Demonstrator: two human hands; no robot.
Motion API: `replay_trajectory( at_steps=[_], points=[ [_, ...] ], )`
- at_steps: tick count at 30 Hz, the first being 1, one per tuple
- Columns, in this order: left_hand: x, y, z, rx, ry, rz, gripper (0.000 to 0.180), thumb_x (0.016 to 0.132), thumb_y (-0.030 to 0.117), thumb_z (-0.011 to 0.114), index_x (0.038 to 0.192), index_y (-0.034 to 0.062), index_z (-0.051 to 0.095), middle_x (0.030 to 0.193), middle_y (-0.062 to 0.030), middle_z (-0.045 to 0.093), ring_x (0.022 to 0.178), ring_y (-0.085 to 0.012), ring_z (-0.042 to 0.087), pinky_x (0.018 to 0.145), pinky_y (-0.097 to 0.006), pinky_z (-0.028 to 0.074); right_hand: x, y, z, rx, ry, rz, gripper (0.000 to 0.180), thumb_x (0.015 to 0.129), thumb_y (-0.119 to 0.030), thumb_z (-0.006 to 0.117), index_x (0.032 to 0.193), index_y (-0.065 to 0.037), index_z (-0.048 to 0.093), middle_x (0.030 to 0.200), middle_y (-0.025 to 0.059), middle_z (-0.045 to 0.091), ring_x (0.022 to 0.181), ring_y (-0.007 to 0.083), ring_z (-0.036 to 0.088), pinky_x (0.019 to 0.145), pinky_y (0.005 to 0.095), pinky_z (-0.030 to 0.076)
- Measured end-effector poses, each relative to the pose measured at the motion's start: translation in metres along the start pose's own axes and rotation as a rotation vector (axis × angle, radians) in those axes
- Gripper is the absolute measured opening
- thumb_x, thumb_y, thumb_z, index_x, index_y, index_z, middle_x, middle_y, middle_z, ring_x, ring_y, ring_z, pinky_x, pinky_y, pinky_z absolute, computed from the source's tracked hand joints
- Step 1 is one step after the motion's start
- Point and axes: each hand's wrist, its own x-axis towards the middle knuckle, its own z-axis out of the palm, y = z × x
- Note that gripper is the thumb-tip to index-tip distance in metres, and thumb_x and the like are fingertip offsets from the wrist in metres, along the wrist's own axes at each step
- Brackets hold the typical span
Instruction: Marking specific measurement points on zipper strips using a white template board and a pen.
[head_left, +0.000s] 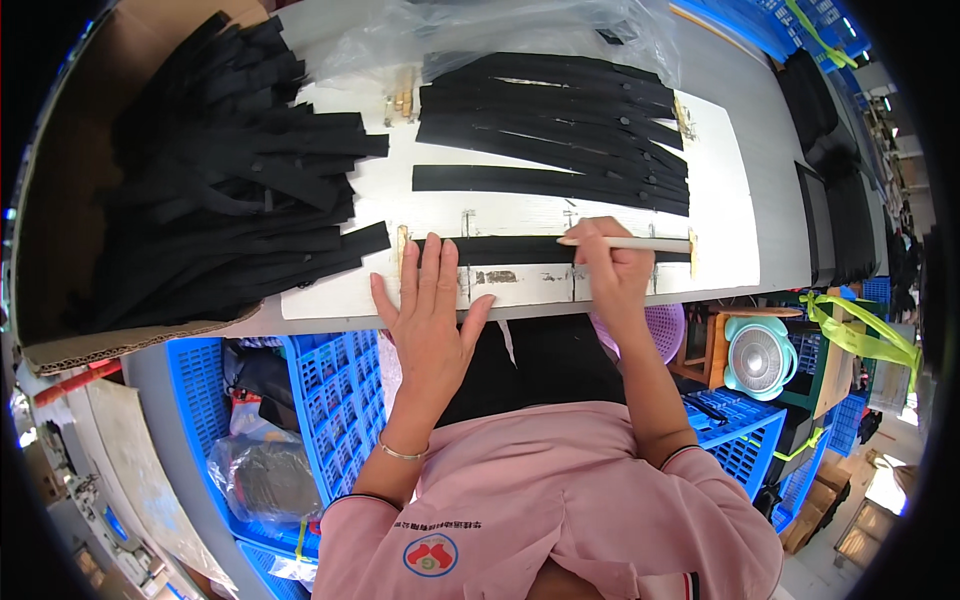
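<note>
Bench: a long grey bench [745, 100] ran across the top of the view; the work sat at its near edge, in front of the person.
Carton: an open cardboard box [60, 200] stood at the bench's left end, heaped with loose black strips [230, 190].
Board: a white marking board [720, 200] lay along the near edge, with small brass-coloured stops at its left and right ends and ruled marks on its face.
Stacked strips: a fan of black strips [555, 110] lay across the board's far half, well apart from the working strip, part under a clear plastic bag [480, 30].
Working strip: one black strip [510, 250] lay flat along the board's near edge, between the two stops — its left end against the left stop.
Left hand: the left hand [430, 310] lay open and flat, fingers spread, pressing the strip's left part down; it gripped nothing.
Right hand: the right hand [610, 265] was closed around a white marking pencil [625, 243], held almost level along the strip, tip toward the left.
Judgement — doing it well: the strip likely needed to stay butted to the stop and flat while marked; the flat palm should not lift, and the pencil should meet the ruled marks squarely, with light pressure so the strip does not creep.
Risk: a strip sliding off the stop would probably put the mark out of place.
</note>
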Motion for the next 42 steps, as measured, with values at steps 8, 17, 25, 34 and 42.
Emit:
replay_trajectory(
  at_steps=[8, 17, 25, 34, 42],
  points=[
    [0.003, 0.008, -0.005, 0.05, -0.022, -0.009, 0.077, 0.093, 0.04, 0.073, 0.155, 0.0039, 0.044, 0.163, -0.013, 0.041, 0.155, -0.0341, 0.029, 0.122, -0.066, 0.004, 0.005, 0.014, -0.019, -0.169, 0.062, 0.014, 0.028, 0.105, -0.017, 0.061, 0.092, 0.003, 0.076, 0.067, -0.0004, 0.059, 0.06, 0.0045, 0.047, 0.056, 0.023, 0.035],
    [0.015, 0.063, 0.017, -0.19, -0.112, 0.185, 0.068, 0.094, 0.039, 0.072, 0.149, 0.0046, 0.054, 0.156, -0.0126, 0.05, 0.148, -0.0307, 0.041, 0.123, -0.062, 0.01, 0.004, 0.013, -0.017, -0.191, 0.03, 0.068, 0.025, 0.103, -0.016, 0.062, 0.092, 0.003, 0.075, 0.064, 0.0007, 0.059, 0.06, 0.004, 0.05, 0.055, 0.0231, 0.037],
    [0.015, 0.062, 0.02, -0.15, -0.132, 0.179, 0.062, 0.097, 0.035, 0.071, 0.15, 0.0079, 0.055, 0.156, -0.0092, 0.051, 0.148, -0.0288, 0.041, 0.124, -0.057, 0.01, 0.003, 0.017, -0.023, -0.154, 0.02, 0.035, 0.025, 0.101, -0.015, 0.062, 0.087, 0.003, 0.073, 0.066, 0.0019, 0.063, 0.059, 0.0048, 0.052, 0.055, 0.0239, 0.039],
    [0.016, 0.063, 0.023, -0.136, -0.135, 0.191, 0.06, 0.096, 0.033, 0.071, 0.15, 0.0093, 0.055, 0.156, -0.0094, 0.051, 0.148, -0.0289, 0.04, 0.125, -0.057, 0.009, 0.005, 0.026, -0.025, -0.253, -0.03, -0.116, 0.028, 0.098, -0.018, 0.065, 0.076, -0.001, 0.067, 0.058, 0.0088, 0.059, 0.049, 0.0217, 0.056, 0.05, 0.0338, 0.042],
    [0.015, 0.063, 0.021, -0.121, -0.119, 0.188, 0.061, 0.094, 0.032, 0.075, 0.146, 0.0069, 0.058, 0.155, -0.0105, 0.053, 0.146, -0.029, 0.043, 0.123, -0.061, 0.012, -0.007, 0.016, -0.068, 0.057, 0.095, -0.019, 0.023, 0.098, -0.012, 0.063, 0.081, 0.003, 0.07, 0.07, 0.0048, 0.066, 0.059, 0.0091, 0.054, 0.056, 0.0271, 0.042]
  ],
)
